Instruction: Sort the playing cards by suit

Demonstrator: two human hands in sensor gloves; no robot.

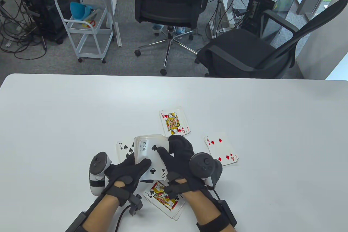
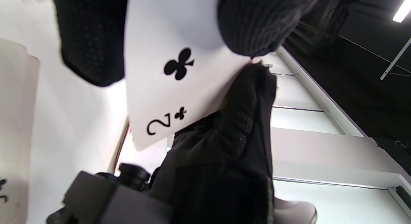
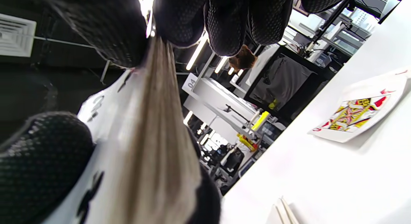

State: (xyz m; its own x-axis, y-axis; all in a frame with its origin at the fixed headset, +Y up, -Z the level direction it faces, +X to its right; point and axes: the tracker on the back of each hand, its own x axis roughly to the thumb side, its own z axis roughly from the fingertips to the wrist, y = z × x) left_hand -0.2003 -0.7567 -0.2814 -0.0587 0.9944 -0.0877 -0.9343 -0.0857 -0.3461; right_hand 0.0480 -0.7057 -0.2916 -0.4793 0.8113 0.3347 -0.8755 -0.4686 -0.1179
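A face-up deck of cards [image 1: 148, 147] with the 2 of clubs [image 1: 152, 158] on top is held above the table by both hands. My left hand [image 1: 133, 168] cradles it from below, thumb across the near corner. My right hand [image 1: 170, 149] grips the deck's right end, thumb on the 2 of clubs, fingers curled over the far edge. The left wrist view shows the 2 of clubs [image 2: 173, 76] under a thumb [image 2: 253, 21]. In the right wrist view the deck's edge [image 3: 157, 137] sits between thumb and fingers [image 3: 224, 21]. Four face-up piles lie around it: queen of hearts [image 1: 172, 123], 4 of diamonds [image 1: 221, 150], 7 of spades [image 1: 123, 149], jack of clubs [image 1: 163, 196].
The white table [image 1: 68, 112] reaches to a far edge, beyond which stand two office chairs [image 1: 171, 6] and a white trolley [image 1: 87, 25]. The queen of hearts pile [image 3: 356, 114] lies flat to the right in the right wrist view.
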